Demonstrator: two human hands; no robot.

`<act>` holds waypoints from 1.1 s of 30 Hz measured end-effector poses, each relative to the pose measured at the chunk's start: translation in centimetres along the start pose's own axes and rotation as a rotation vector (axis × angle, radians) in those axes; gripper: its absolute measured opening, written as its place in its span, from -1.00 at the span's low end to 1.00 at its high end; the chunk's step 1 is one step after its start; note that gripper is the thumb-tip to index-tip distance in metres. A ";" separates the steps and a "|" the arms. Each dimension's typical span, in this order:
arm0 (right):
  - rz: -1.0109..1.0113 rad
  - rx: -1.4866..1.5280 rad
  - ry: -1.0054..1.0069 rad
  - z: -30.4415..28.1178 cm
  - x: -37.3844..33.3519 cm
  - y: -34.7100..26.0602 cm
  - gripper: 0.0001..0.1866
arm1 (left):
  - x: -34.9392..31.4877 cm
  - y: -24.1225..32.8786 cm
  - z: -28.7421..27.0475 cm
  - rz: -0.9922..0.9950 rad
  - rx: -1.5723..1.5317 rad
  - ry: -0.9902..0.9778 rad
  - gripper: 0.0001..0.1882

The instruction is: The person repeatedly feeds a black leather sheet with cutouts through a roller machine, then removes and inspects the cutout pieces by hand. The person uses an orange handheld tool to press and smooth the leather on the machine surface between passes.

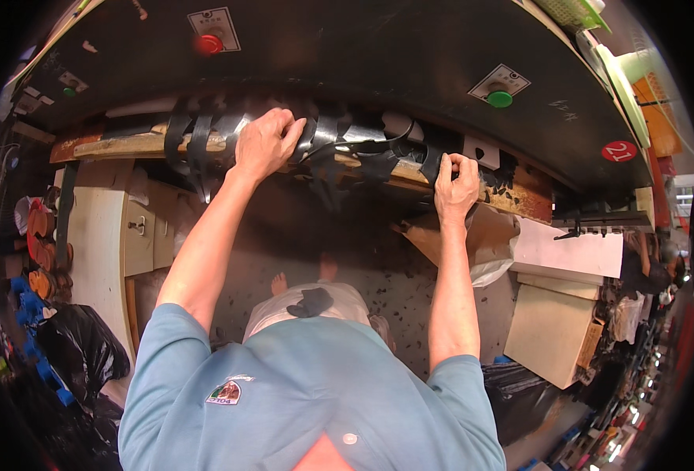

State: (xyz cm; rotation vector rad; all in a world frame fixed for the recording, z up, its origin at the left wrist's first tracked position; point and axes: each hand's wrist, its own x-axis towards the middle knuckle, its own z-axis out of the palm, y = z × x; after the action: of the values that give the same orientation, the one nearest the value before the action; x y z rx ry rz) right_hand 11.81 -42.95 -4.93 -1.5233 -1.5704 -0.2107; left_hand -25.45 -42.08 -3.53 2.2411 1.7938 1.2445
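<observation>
So, head view only here: the person leans over a big dark press machine (pixel 378 55), both arms stretched up to its wooden cutting board (pixel 127 145). A black sheet of cut-out material (pixel 347 145) lies along that board, with its long axis running left to right across the picture, dipping a bit toward the right end. The left hand (pixel 267 141) sits curled on top of the sheet near its middle, fingers bent and pressing on the strips. The right hand (pixel 455 187) is closed around the sheet's right end at the board's front edge. A red button (pixel 209 43) and a green button (pixel 500 99) sit on the machine face. Below, a cardboard box (pixel 547 334) stands on the speckled floor (pixel 378 275) to the right.
</observation>
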 end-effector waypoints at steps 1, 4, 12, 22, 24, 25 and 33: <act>0.002 0.020 -0.022 0.0 -0.1 0.1 -0.83 | 0.0 0.0 0.0 -0.010 0.008 -0.017 -0.68; 0.004 0.094 -0.040 -0.2 0.0 0.4 -0.84 | -0.1 -0.2 0.2 -0.017 -0.028 -0.007 -0.69; 0.066 0.160 -0.082 -1.2 -0.5 -0.3 -0.90 | -0.5 0.5 -0.4 -0.046 -0.123 -0.002 -0.66; 0.274 0.113 -0.077 1.7 1.6 -6.1 -0.65 | -2.6 -4.5 -0.6 -0.050 -0.199 -0.206 -0.69; 0.143 0.215 -0.291 4.7 2.9 -8.7 -0.40 | -2.7 -5.1 -1.3 -0.148 -0.217 -0.356 -0.68; 0.091 0.229 -0.395 6.3 3.9 -9.7 -0.21 | -2.4 -5.1 -1.7 -0.124 -0.236 -0.451 -0.69; -0.097 -0.089 -0.676 15.8 4.9 -13.7 0.17 | 6.9 -6.9 2.6 0.038 -0.428 -0.256 -0.73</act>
State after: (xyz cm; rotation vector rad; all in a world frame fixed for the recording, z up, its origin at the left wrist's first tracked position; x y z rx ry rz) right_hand -6.66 -32.01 -4.42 -1.6869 -2.1838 0.2117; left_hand -29.34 -32.87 -4.67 2.0813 1.2620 1.1498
